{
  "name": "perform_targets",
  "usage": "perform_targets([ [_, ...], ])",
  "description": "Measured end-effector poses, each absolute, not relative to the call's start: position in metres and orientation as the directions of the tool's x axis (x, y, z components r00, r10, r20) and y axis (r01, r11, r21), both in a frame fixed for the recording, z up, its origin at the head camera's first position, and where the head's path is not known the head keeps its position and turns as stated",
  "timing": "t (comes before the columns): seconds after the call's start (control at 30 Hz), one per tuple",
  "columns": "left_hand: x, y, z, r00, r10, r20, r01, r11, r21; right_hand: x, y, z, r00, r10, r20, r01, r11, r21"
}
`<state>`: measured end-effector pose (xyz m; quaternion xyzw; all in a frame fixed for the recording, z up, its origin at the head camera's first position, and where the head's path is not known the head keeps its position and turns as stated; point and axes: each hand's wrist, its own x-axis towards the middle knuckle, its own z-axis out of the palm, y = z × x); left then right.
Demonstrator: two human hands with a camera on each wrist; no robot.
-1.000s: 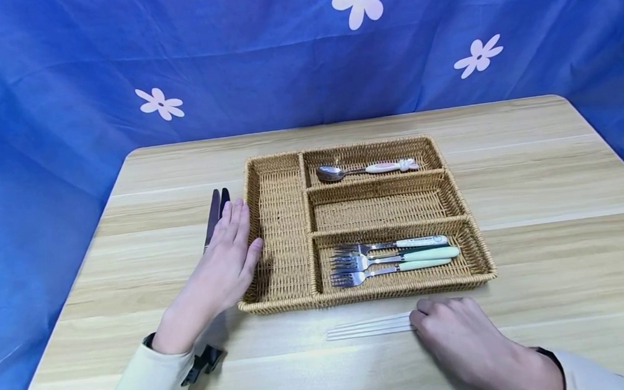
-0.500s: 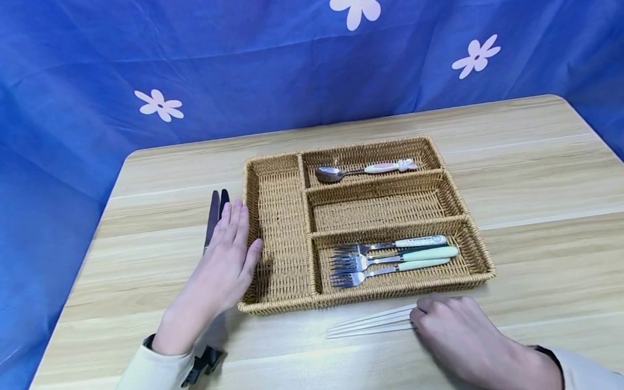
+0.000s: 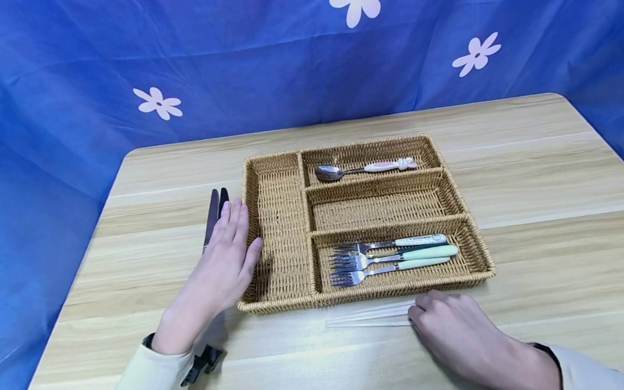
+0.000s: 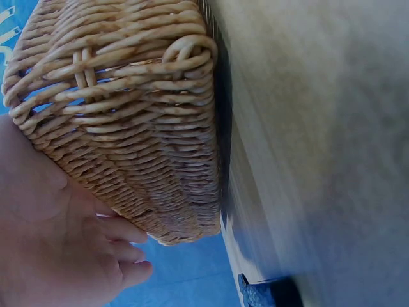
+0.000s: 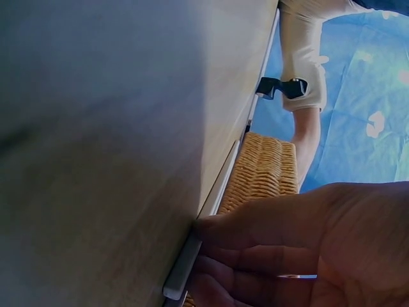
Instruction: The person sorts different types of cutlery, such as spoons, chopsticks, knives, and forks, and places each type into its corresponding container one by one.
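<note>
My right hand (image 3: 465, 335) is below the front edge of the wicker cutlery tray (image 3: 319, 303) in the head view. It pinches several thin white chopsticks (image 3: 372, 316), whose tips point left along that edge. In the right wrist view, thumb and fingers close on a chopstick (image 5: 185, 262) near its squared end, low over the table. My left hand (image 3: 226, 258) rests on the tray's left wall with fingers extended. Its palm lies against the woven side (image 4: 128, 128) in the left wrist view. Two dark-bladed knives (image 3: 213, 217) lie partly hidden beyond that hand.
Several forks (image 3: 392, 259) with pale and dark handles lie in the tray's front compartment. A spoon (image 3: 364, 168) with a rabbit-shaped handle end is in the back one. Wooden tabletop (image 3: 562, 201) extends to the right, and a blue flowered cloth (image 3: 280, 52) hangs behind.
The chopsticks have shifted slightly toward the tray and spread a little in my right hand's hold. My left hand stays in place on the tray.
</note>
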<state>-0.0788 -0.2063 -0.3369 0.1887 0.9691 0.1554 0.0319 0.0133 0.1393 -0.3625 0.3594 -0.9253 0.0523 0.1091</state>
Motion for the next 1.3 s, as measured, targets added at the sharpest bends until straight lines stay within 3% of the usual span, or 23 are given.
perform_targets([
  [0.2,-0.079,-0.206,-0.337,-0.927,0.374,-0.001,0.355,0.881,0.313,0.013,0.139,-0.363,-0.706,-0.663,0.251,-0.689,0.724,-0.025],
  [0.43,-0.079,-0.206,-0.337,-0.927,0.375,-0.005,0.354,0.881,0.314,0.01,0.14,-0.356,-0.6,-0.718,0.352,-0.777,0.629,-0.041],
  [0.67,-0.079,-0.207,-0.337,-0.927,0.375,0.0,0.355,0.879,0.318,0.006,0.143,-0.336,-0.541,-0.729,0.419,-0.806,0.592,-0.01],
  [0.97,-0.079,-0.207,-0.336,-0.928,0.372,-0.004,0.352,0.882,0.314,-0.009,0.149,-0.322,-0.532,-0.741,0.41,-0.78,0.617,0.102],
  [1.3,-0.079,-0.206,-0.336,-0.927,0.375,0.0,0.357,0.882,0.308,-0.072,0.172,-0.319,-0.551,-0.736,0.393,-0.748,0.645,0.158],
])
